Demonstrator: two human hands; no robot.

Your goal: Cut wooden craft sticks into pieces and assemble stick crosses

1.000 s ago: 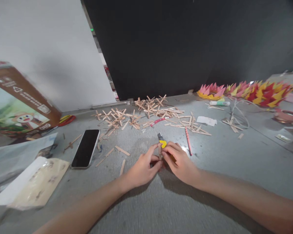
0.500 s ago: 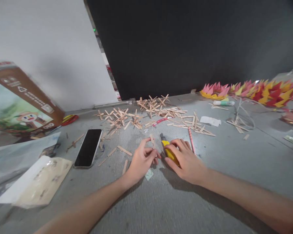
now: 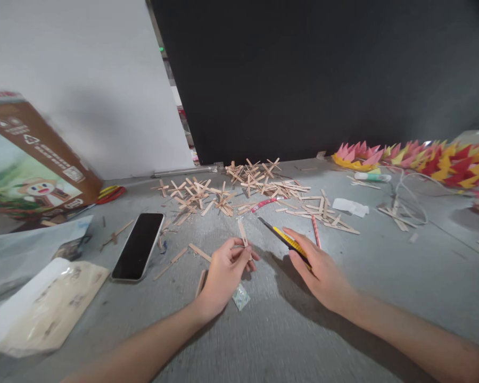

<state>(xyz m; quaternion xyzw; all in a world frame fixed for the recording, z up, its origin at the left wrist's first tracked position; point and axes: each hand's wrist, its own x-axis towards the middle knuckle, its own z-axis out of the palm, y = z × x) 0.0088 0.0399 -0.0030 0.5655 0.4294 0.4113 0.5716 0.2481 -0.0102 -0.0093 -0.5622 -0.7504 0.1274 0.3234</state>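
You have the stick (image 3: 242, 230) pinched between thumb and fingers of your left hand (image 3: 225, 272), its free end pointing to the far side. Your right hand (image 3: 321, 266) is closed around the knife (image 3: 289, 240), whose tip points far and left, just beside the stick but apart from it. Whether the blade touches the table (image 3: 239, 348) I can't tell.

My reading is that you are between cuts on this stick, or handling it with the knife at the ready. The next move calls for a firm pinch and your left fingers out of the blade's line.

For room, the widest stretches lie near, between your forearms, and right of your right forearm. The packet (image 3: 241, 298) sits just by your left wrist, and the striped rod (image 3: 316, 232) lies just beyond your right hand. The far side is tighter: the heap (image 3: 207, 196) spreads before the black panel (image 3: 283, 80). To the left, the phone (image 3: 138, 246) limits your sweep. No near table edge shows.
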